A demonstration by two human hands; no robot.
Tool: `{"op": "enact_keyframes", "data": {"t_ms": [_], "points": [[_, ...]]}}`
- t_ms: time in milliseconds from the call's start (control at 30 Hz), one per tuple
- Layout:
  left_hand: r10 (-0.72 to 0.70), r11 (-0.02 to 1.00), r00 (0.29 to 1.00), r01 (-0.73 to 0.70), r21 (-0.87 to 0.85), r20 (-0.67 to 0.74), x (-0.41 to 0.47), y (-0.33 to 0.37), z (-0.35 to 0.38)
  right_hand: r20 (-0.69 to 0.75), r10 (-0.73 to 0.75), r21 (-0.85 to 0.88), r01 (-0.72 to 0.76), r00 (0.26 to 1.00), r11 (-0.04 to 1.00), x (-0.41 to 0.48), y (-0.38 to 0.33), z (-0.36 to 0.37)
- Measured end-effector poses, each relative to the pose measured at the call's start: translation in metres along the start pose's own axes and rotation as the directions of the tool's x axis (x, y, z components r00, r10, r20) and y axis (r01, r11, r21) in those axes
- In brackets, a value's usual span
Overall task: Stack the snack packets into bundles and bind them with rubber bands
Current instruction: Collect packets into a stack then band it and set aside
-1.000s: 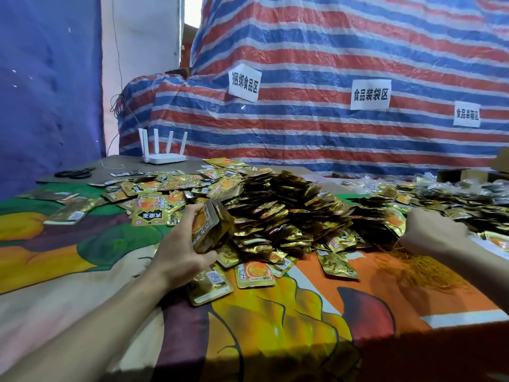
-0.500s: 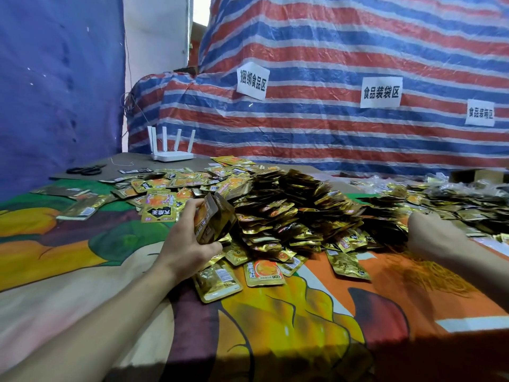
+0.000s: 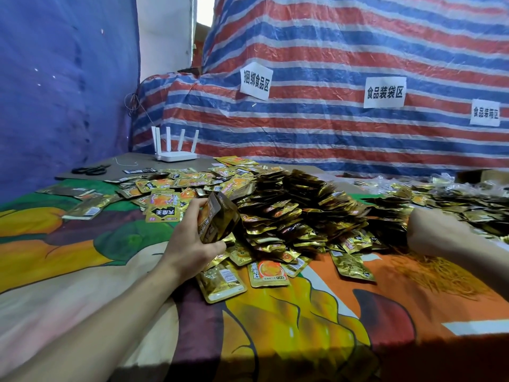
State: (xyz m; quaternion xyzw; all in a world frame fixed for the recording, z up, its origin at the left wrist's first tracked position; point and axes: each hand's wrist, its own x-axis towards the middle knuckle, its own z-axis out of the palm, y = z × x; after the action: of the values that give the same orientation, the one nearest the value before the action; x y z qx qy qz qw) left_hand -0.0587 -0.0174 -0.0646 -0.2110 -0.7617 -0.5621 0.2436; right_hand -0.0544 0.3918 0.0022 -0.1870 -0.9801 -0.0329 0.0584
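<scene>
Tarp (image 3: pixel 330 139) in red and blue stripes fills the upper frame behind the desk (image 3: pixel 82 244), whose centre carries a heap (image 3: pixel 297 210) of gold packets. Right of centre, tangled orange bands (image 3: pixel 440 274) lie just below the right grip (image 3: pixel 429 232); its fingers are hidden against the heap, so I cannot tell whether they are curled. Left of centre, the left grip (image 3: pixel 190 241) is clamped on a stack (image 3: pixel 217 221) held on edge, long axis near upright. With the bands well right of the stack, the right grip is nearer. Loose packets (image 3: pixel 268 272) lie between. Router (image 3: pixel 173 150) and scissors (image 3: pixel 89 170) sit apart at upper left.
</scene>
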Motion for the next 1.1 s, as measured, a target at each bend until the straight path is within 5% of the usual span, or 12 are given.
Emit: {"op": "enact_keyframes", "data": {"t_ms": [167,333,400,500,600,700,833,1100], "points": [[-0.008,1.0,1.0,0.009,-0.012,0.016,0.001,-0.001,0.0,-0.024,-0.022,-0.012,0.022,0.999,1.0,0.0,-0.013,-0.017],[-0.049,0.998,0.999,0.05,-0.047,0.017,0.002,-0.001,0.0,-0.101,-0.151,0.281,0.174,0.983,0.944,0.004,-0.025,-0.02],[-0.097,0.984,0.995,0.099,-0.145,0.024,0.003,0.001,0.001,-0.115,-0.23,0.557,0.254,0.966,0.791,0.001,-0.04,-0.024],[-0.179,0.945,0.983,0.182,-0.272,0.035,0.005,0.005,-0.002,-0.09,-0.347,0.885,0.235,0.934,0.401,-0.013,-0.072,-0.029],[-0.285,0.854,0.955,0.29,-0.433,0.077,0.009,0.009,-0.006,-0.11,-0.505,0.978,0.183,0.856,0.096,-0.032,-0.118,-0.032],[-0.36,0.732,0.911,0.408,-0.545,0.199,0.01,0.013,-0.009,-0.155,-0.615,0.988,0.117,0.773,-0.103,-0.048,-0.172,-0.025],[-0.398,0.645,0.886,0.454,-0.614,0.237,0.01,0.022,-0.014,-0.205,-0.673,0.972,0.066,0.711,-0.226,-0.061,-0.239,-0.013],[-0.503,0.727,0.862,0.464,-0.506,0.068,0.011,0.026,-0.015,-0.236,-0.567,0.961,0.102,0.789,-0.259,-0.063,-0.281,0.012]]}}
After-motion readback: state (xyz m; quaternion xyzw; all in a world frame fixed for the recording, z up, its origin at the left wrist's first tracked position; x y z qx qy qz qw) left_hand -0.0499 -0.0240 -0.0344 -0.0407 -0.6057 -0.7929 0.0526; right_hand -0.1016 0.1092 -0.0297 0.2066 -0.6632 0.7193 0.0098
